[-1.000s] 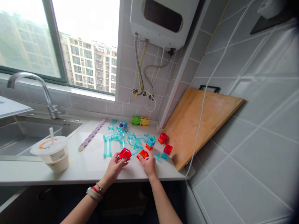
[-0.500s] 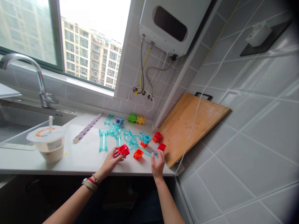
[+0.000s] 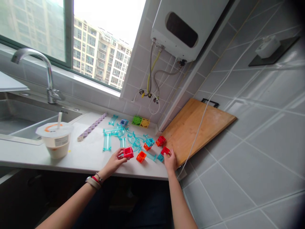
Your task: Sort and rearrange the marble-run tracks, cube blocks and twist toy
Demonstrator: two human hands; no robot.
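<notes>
My left hand [image 3: 117, 160] is closed on a hollow red cube block [image 3: 128, 153], held by its left side just over the counter. Beside it sits an orange cube block [image 3: 141, 156]. At the right, my right hand [image 3: 170, 160] has its thumb and fingers around another red cube block [image 3: 165, 150], which sits above a teal cube block [image 3: 160, 157]. Behind these are a teal block [image 3: 150, 142] on an orange-red one [image 3: 147, 147] and a further red block [image 3: 160, 140]. Clear teal track pieces [image 3: 107, 142] lie across the counter.
A wooden cutting board [image 3: 197, 127] leans against the tiled wall at right, with a white cable [image 3: 201, 121] across it. Green [image 3: 137, 120] and yellow blocks [image 3: 145, 122] stand at the back. A lidded drink cup [image 3: 56, 143] stands at left near the sink [image 3: 28, 117].
My right hand has moved right and closed around the red block there, uncovering the teal block below it. My left hand still holds its red block, now turned slightly. The camera view has shifted a little.
</notes>
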